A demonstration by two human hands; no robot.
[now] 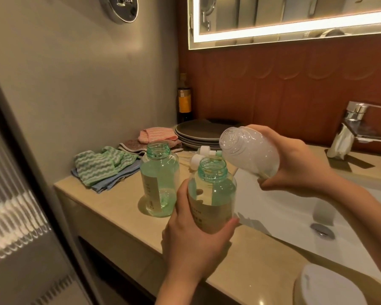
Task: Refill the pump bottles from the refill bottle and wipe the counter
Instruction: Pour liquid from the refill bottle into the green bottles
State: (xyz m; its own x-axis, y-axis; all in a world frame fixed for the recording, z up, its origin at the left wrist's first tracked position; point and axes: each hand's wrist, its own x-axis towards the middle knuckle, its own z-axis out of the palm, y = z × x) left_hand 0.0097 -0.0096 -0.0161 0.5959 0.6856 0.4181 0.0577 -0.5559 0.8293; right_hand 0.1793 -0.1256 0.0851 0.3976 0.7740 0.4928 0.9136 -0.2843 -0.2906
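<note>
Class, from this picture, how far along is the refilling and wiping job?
Done: far green bottle and near green bottle uncapped, pumps lying behind. In hand: left hand grips the near one, right hand tilts the refill bottle above its mouth; no stream shows. Left: refitting pumps, wiping the counter; cloths lie aside.

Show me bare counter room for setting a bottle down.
Bare: the counter corner in front of the cloths, left of the standing bottle; also the front strip between sink and edge. Crowded: the back, where cloths, plates and pump heads bunch.
</note>
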